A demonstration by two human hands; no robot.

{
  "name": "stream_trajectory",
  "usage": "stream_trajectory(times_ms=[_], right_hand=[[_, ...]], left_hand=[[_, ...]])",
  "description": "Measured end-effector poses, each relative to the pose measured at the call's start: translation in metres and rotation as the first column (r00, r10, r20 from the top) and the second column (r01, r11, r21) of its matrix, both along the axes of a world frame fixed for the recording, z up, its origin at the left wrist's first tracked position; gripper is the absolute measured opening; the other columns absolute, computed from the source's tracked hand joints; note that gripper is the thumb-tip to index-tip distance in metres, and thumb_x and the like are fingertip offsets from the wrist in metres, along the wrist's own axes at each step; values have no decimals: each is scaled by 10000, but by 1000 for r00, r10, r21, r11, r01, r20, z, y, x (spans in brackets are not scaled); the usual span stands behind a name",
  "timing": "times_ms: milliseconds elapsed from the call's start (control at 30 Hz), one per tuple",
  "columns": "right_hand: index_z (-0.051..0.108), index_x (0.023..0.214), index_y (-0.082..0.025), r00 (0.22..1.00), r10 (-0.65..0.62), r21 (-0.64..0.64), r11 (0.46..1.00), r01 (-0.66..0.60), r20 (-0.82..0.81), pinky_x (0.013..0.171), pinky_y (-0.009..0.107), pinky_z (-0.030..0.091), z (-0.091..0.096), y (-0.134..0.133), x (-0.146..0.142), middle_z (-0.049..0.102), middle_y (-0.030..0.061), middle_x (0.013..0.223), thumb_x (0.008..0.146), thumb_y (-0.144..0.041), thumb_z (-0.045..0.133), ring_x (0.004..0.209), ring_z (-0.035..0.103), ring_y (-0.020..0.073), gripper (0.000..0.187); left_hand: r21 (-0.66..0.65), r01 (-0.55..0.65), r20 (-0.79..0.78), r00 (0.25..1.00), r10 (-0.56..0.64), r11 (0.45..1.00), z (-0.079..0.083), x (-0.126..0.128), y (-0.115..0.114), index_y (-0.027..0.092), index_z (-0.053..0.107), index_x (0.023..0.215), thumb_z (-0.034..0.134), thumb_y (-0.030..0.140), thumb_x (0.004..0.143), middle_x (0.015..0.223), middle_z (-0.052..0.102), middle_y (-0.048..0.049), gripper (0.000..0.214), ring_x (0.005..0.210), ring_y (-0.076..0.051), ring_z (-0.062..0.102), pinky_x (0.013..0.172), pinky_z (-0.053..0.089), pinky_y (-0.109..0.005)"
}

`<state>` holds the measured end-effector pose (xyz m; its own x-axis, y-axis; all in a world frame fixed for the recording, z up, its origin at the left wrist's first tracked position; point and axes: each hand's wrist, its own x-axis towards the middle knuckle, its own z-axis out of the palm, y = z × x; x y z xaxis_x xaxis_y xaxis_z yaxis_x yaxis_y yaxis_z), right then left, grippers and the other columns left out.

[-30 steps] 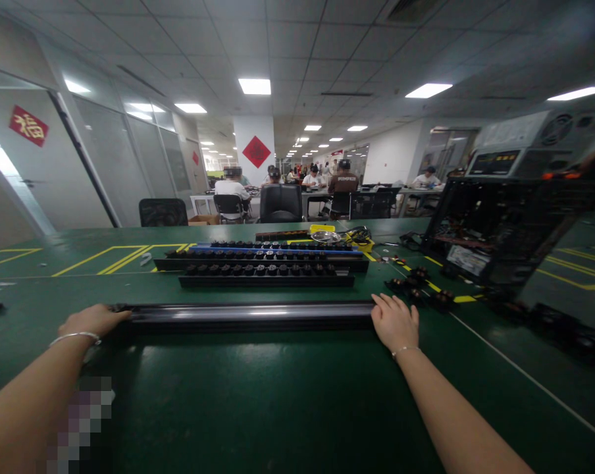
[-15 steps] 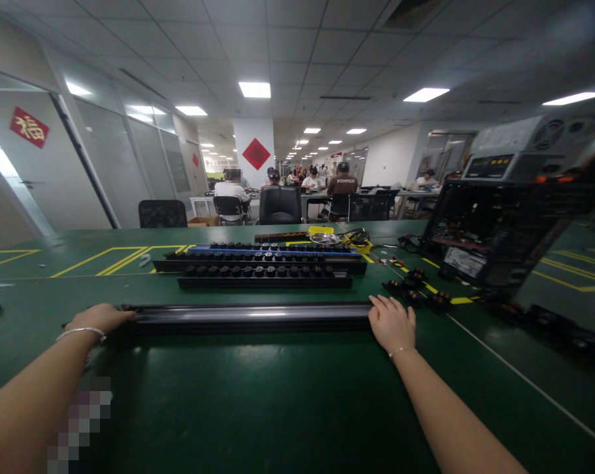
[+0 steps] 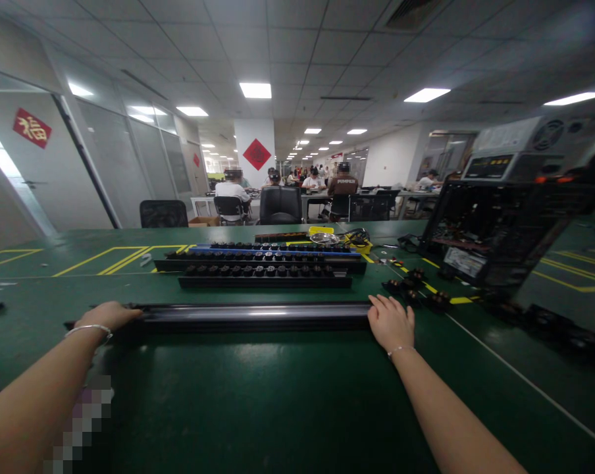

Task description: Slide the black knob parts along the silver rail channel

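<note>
A long black metal rail (image 3: 258, 315) with a shiny top face lies crosswise on the green tabletop in front of me. My left hand (image 3: 108, 316) is closed around it near its left end, thumb along the top, and a short dark tip sticks out beyond the hand. At the other end, my right hand (image 3: 391, 322) curls its fingers over the rail, hiding that end. Beyond it stand several similar black rails (image 3: 272, 282) carrying rows of small dark round parts, and a blue strip (image 3: 203, 249) shows among them.
To the right stands an open black computer case (image 3: 495, 224) with grey power units (image 3: 519, 146) on top. Small dark parts (image 3: 438, 301) lie between it and my right hand. A clear dish (image 3: 324, 239) and cables (image 3: 357, 237) sit behind the rails. People sit at tables farther back.
My left hand has shifted a little to the right along the rail, showing more of its left tip. My right hand is nearly unmoved, and the rail stays in place.
</note>
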<state>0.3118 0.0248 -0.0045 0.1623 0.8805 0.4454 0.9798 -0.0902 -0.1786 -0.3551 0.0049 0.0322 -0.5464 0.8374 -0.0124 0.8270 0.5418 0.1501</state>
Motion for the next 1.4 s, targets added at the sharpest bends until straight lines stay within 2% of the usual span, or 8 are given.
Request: stream_trajectory(times_ms=[100, 233, 500, 800, 1067, 1400], right_hand=[[574, 1231, -258, 1000, 3, -5, 1000, -3, 4, 1060, 542, 189, 0, 1, 0, 528, 25, 1322, 874, -311, 279, 1248, 385, 238, 465], [577, 1224, -258, 1000, 2, -1, 1000, -2, 10, 1058, 542, 195, 1, 0, 0, 530, 23, 1320, 874, -312, 277, 1248, 387, 236, 465], [581, 1219, -255, 1000, 7, 10, 1000, -7, -6, 1056, 545, 197, 2, -1, -1, 540, 21, 1310, 870, -310, 286, 1241, 396, 237, 460], [584, 1212, -260, 1000, -7, 15, 1000, 7, -19, 1060, 541, 189, 3, -2, -3, 535, 16, 1315, 870, -308, 279, 1241, 396, 231, 461], [576, 1226, -262, 1000, 0, -19, 1000, 0, -22, 1066, 537, 178, 6, -4, -3, 527, 19, 1325, 874, -317, 272, 1250, 386, 231, 468], [571, 1234, -266, 1000, -11, -18, 1000, 11, -4, 1068, 527, 179, 6, -4, -5, 527, 20, 1324, 876, -315, 278, 1249, 385, 231, 465]], left_hand=[[-124, -36, 24, 999, 39, 992, 7, 13, -3, 95, 660, 801, 529, 600, 610, 1033, 647, -202, 556, 926, -313, 607, 722, 448, -330], [-160, -21, 28, 999, 26, 987, 13, 25, -6, 86, 660, 830, 505, 588, 650, 1059, 641, -198, 555, 958, -304, 598, 743, 441, -318], [-156, -20, 35, 999, 26, 988, 17, 36, -9, 103, 662, 783, 513, 590, 642, 1033, 652, -183, 529, 936, -291, 606, 719, 446, -307], [-162, -11, 33, 999, 17, 987, 14, 36, -6, 103, 655, 769, 507, 611, 632, 1051, 640, -199, 547, 961, -310, 596, 737, 444, -325], [-150, 14, 31, 999, -9, 989, 19, 48, -8, 121, 651, 711, 516, 594, 637, 949, 666, -167, 497, 894, -279, 611, 699, 447, -302], [-123, 33, 41, 999, -28, 992, 20, 53, -7, 110, 643, 691, 542, 602, 618, 952, 663, -191, 507, 858, -291, 610, 679, 446, -318]])
